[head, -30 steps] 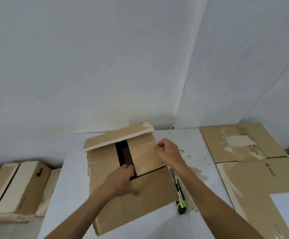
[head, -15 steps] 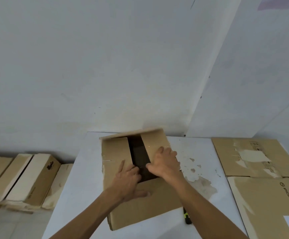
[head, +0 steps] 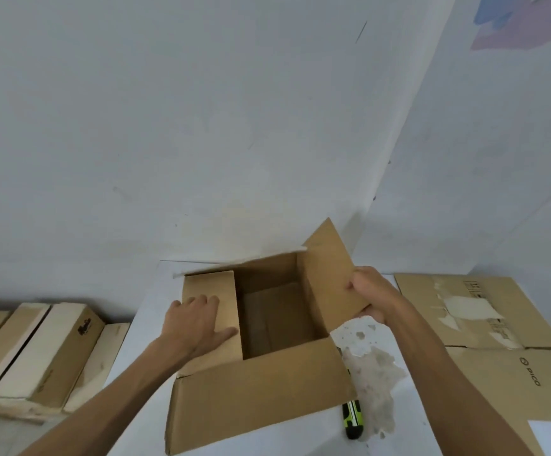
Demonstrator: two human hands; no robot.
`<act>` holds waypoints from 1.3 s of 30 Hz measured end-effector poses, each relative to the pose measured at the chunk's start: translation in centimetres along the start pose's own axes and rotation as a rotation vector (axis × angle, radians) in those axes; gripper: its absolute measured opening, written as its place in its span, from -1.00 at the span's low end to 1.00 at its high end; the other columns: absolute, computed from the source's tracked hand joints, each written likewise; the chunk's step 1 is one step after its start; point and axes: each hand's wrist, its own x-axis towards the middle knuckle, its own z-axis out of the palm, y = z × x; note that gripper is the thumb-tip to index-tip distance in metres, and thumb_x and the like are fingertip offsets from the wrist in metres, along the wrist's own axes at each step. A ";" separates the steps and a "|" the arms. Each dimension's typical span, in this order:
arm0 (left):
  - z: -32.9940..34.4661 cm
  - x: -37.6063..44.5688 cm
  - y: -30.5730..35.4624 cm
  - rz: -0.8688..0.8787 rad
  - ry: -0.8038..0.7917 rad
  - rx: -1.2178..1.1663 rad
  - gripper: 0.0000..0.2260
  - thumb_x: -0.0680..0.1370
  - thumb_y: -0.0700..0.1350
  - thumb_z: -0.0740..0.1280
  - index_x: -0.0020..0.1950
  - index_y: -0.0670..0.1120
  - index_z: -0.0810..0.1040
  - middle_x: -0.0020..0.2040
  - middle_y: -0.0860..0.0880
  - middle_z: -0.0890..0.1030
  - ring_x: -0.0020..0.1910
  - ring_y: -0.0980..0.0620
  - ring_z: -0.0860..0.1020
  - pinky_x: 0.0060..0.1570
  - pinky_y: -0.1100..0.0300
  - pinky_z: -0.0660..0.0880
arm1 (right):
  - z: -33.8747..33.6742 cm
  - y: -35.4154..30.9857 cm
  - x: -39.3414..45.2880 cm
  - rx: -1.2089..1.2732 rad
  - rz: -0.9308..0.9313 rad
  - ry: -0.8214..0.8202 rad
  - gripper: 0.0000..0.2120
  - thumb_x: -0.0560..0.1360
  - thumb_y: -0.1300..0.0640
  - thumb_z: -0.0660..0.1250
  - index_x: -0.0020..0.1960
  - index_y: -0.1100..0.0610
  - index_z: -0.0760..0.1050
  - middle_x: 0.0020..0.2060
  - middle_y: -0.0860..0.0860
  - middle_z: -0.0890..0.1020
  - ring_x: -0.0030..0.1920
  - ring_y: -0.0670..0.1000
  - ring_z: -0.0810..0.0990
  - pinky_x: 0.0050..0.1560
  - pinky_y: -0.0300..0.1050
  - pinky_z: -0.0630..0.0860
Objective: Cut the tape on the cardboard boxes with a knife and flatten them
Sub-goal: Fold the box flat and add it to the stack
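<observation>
One open cardboard box on the bench — one green-and-black utility knife beside it. Two flattened cardboard boxes at the right — several more, count unclear, stacked on the floor at left. Two hands working.

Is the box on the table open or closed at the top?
Open: the box shows its dark interior, and the right hand holds one flap raised.

One head-worn camera looked forward and down from close above the white tabletop, facing the wall corner, with both forearms reaching in from the bottom edge.
</observation>
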 end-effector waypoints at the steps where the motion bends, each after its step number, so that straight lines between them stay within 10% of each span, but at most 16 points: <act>1: 0.3 -0.1 0.3 0.048 0.045 -0.129 -0.41 0.57 0.44 0.13 0.40 0.07 0.43 0.36 0.04 0.50 0.30 0.01 0.51 0.34 0.06 0.44 | -0.1 -0.4 -0.6 0.060 -0.013 -0.023 -0.69 0.61 0.30 0.17 0.34 0.22 0.41 0.10 0.20 0.59 0.07 0.20 0.59 -0.21 0.06 0.63; 5: 0.9 0.4 2.8 0.298 0.030 -0.447 -0.26 0.47 0.58 -0.11 0.34 0.20 0.54 0.37 0.13 0.39 0.36 0.10 0.36 0.36 0.14 0.41 | 0.3 -3.2 -2.8 0.194 -0.099 -0.069 -0.74 0.59 0.32 0.20 0.25 0.22 0.46 0.10 0.23 0.59 0.08 0.23 0.59 -0.11 0.17 0.64; 9: 0.6 1.5 2.8 0.257 0.026 -0.211 -0.10 0.46 0.55 -0.31 0.05 0.09 0.70 0.15 0.13 0.56 0.25 0.09 0.43 0.34 0.05 0.41 | 0.1 -6.2 -5.2 0.175 -0.209 -0.089 -0.79 0.58 0.31 0.20 0.19 0.20 0.47 0.07 0.21 0.59 0.06 0.22 0.59 0.02 0.25 0.66; 17: -1.1 1.2 0.2 -0.071 0.043 0.090 -0.55 0.66 0.31 0.11 0.17 0.03 0.62 0.12 0.09 0.58 0.19 0.04 0.50 0.29 0.07 0.36 | 0.1 -9.7 -8.8 0.132 -0.345 -0.029 -0.85 0.60 0.32 0.20 0.10 0.18 0.50 -0.02 0.14 0.61 -0.07 0.11 0.63 -0.30 -0.03 0.62; 21: -1.6 1.1 -1.1 -0.115 -0.205 -0.610 -0.39 0.61 0.41 0.10 0.14 -0.06 0.67 0.07 0.01 0.70 0.07 0.01 0.65 0.11 0.12 0.54 | 2.6 -10.2 -9.7 0.076 -0.377 -0.058 -0.87 0.63 0.26 0.20 0.09 0.14 0.50 0.01 0.12 0.67 -0.02 0.10 0.68 -0.09 0.10 0.72; 25: -5.9 0.1 1.1 0.132 -0.378 -1.477 -0.32 0.51 0.45 0.28 0.38 -0.04 0.59 0.26 -0.09 0.67 0.27 -0.02 0.61 0.40 -0.03 0.47 | 7.0 -10.2 -9.4 -0.084 -0.415 -0.163 -0.87 0.62 0.22 0.19 0.10 0.15 0.49 -0.01 0.07 0.64 -0.03 0.08 0.69 -0.04 0.11 0.72; 28: -7.5 0.3 1.7 0.321 -0.451 -1.515 -0.30 0.46 0.26 0.49 0.51 -0.02 0.43 0.40 -0.10 0.57 0.38 -0.09 0.54 0.45 -0.04 0.43 | 10.0 -10.0 -8.3 -0.160 -0.408 -0.224 -0.85 0.57 0.10 0.23 0.11 0.11 0.47 -0.04 0.04 0.58 -0.07 0.05 0.64 0.08 0.14 0.68; 32: -5.6 0.6 0.9 0.024 -0.209 -1.513 -0.21 0.39 0.00 0.64 0.53 0.07 0.32 0.32 -0.02 0.60 0.26 -0.07 0.61 0.23 -0.06 0.60 | 9.8 -9.3 -5.8 -0.018 -0.357 -0.343 -0.52 0.59 -0.26 0.29 0.36 0.03 0.51 0.24 0.01 0.63 0.20 0.04 0.66 0.28 0.11 0.59; 35: -4.1 0.9 -0.5 -0.143 -0.098 -1.642 -0.42 0.51 -0.09 0.52 0.50 -0.05 0.42 0.25 -0.02 0.66 0.18 -0.09 0.66 0.22 -0.10 0.61 | 7.3 -7.4 -3.5 -0.557 -0.572 0.030 -0.50 0.65 -0.28 0.14 0.38 0.06 0.41 0.22 -0.01 0.54 0.09 -0.02 0.60 0.18 0.02 0.54; 39: -4.6 1.3 -0.9 -0.190 0.047 -1.676 -0.54 0.61 -0.20 0.41 0.50 -0.10 0.42 0.29 -0.03 0.63 0.23 -0.06 0.62 0.27 -0.03 0.56 | 5.2 -5.1 -2.8 -1.048 -0.499 0.100 -0.58 0.72 -0.21 0.00 0.21 0.12 0.38 -0.04 0.01 0.54 -0.13 0.00 0.53 -0.12 -0.02 0.50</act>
